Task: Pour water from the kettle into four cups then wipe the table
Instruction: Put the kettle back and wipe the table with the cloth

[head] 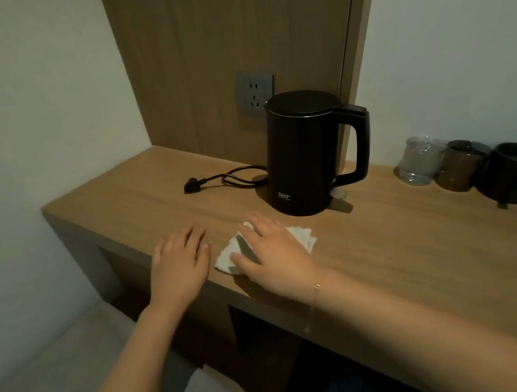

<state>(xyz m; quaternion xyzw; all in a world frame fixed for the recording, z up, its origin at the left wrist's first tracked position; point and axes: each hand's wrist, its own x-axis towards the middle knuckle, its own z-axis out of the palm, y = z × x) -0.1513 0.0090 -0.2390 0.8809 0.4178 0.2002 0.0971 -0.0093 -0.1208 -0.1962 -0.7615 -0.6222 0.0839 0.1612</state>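
Wiping stage | our right hand (269, 256) presses cloth (301, 235), fingers flat, spread | left hand (179, 264) flat, bracing table (421, 260) | kettle (305, 154) parked back, clear.

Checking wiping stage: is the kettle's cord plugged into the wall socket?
No: the kettle cord's plug lies loose on the table, away from the socket.

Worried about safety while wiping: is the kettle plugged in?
Unplugged. The kettle stands upright; its plug lies on the table, and the wall socket is empty.
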